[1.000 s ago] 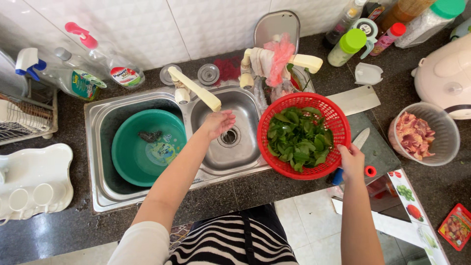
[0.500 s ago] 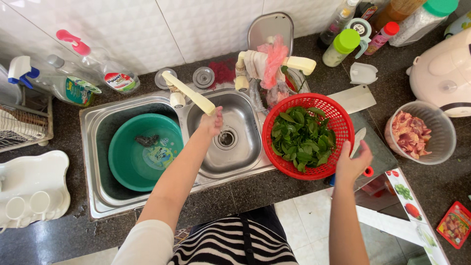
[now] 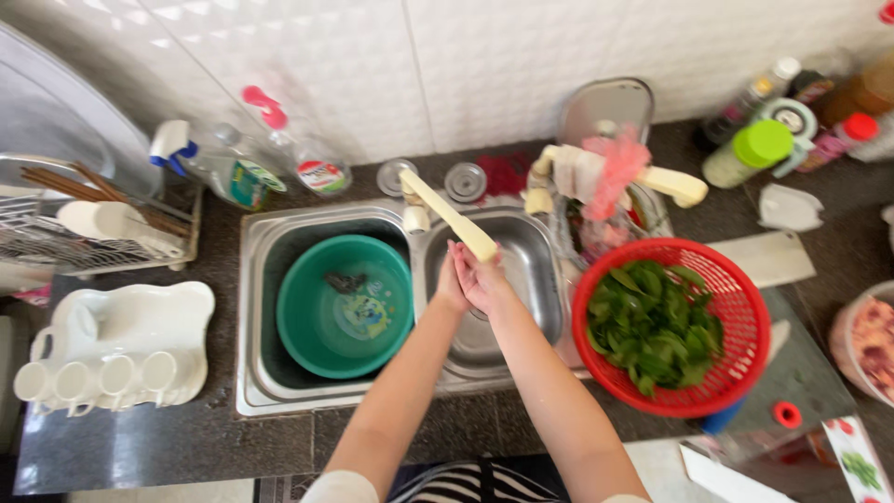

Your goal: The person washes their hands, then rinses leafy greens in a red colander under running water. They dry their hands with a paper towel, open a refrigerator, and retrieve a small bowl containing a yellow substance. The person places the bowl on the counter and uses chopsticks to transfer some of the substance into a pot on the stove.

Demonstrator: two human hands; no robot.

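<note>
- Two hands met over the right sink bowl (image 3: 521, 279): the left hand (image 3: 453, 279) and right hand (image 3: 484, 278) were pressed together, palm against palm, fingers pointing up toward the wall, holding nothing that could be seen.
- One cream tap spout (image 3: 449, 214) slanted down from the sink's back ledge; its tip sat just above the joined fingertips, touching or nearly so, which could not be told.
- One green basin (image 3: 343, 305) filled the left bowl, with a little dark matter lying in its bottom.
- One red colander (image 3: 672, 324) stood just right of the sink, touching its edge, heaped with green leaves (image 3: 652, 326).
- One cleaver (image 3: 764, 259) lay flat behind the colander.
- Two spray bottles (image 3: 233, 172) lay against the tiled wall, left of the tap.
- One wire rack (image 3: 93, 224) stood far left, holding chopsticks and a white bowl.
- One white tray (image 3: 140, 317) lay in front of the rack, with white cups (image 3: 93, 380) in a row along its near edge.
- One bowl of raw meat (image 3: 871, 340) stood at the right edge, partly cut off.
- Several bottles (image 3: 759, 149) were crowded in the far right corner.
</note>
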